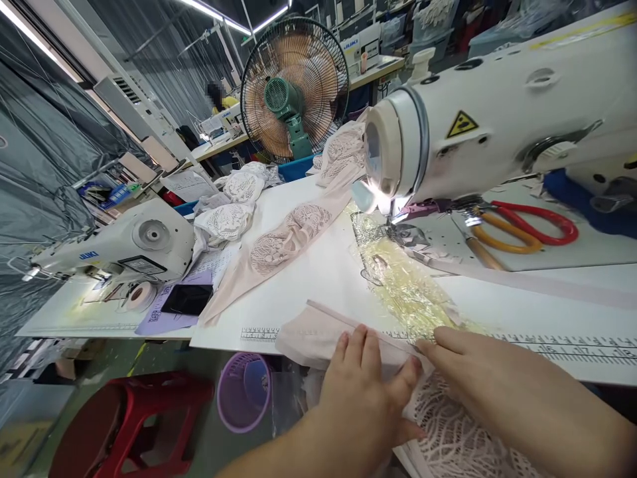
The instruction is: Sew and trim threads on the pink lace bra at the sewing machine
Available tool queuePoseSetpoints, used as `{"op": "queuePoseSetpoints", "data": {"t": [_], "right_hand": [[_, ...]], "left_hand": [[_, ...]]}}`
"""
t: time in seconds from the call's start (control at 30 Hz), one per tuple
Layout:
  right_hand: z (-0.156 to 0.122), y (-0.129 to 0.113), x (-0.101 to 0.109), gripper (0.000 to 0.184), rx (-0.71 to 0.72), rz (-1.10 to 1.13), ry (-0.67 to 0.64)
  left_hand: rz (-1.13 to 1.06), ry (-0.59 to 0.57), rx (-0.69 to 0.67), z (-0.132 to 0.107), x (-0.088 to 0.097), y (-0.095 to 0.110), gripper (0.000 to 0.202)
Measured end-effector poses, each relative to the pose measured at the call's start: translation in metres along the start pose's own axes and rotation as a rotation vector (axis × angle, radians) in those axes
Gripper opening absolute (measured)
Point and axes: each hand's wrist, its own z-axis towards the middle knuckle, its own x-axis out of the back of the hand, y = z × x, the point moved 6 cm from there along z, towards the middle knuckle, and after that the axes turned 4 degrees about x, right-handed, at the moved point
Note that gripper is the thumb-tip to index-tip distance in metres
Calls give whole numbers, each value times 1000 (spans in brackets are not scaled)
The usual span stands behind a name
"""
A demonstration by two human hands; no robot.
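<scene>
A pale pink bra with lace [462, 431] lies over the table's front edge and hangs down toward me. My left hand [365, 378] is on its smooth band [311, 332], fingertips over the folded edge and thumb out to the right. Close beside it, my right hand [460, 355] pinches the same edge between thumb and fingers; part of that grip is hidden. Beyond the hands stands a white sewing machine [492, 126], its lamp lit over the needle area. Yellowish clear film [398, 279] covers the table between machine and hands.
Another pink lace bra [291, 236] lies on the white table, white lace pieces [239, 199] behind it. Scissors [517, 229] rest right of the needle. A phone [187, 299], second machine [134, 242], fan [293, 93], purple basket [243, 392] and red stool [134, 418] surround the workplace.
</scene>
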Motion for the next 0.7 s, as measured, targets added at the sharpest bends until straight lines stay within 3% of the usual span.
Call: {"op": "queuePoseSetpoints", "data": {"t": [0.2, 0.33, 0.5, 0.7], "right_hand": [[22, -14, 7, 16, -42, 16, 175], [33, -19, 5, 16, -20, 21, 179], [15, -9, -1, 23, 16, -2, 152], [-11, -1, 6, 31, 49, 20, 251]], "left_hand": [[5, -30, -8, 1, -1, -1, 92], [-10, -64, -23, 1, -1, -2, 83], [-28, -60, 0, 2, 0, -3, 90], [-56, -105, 13, 3, 0, -2, 86]]}}
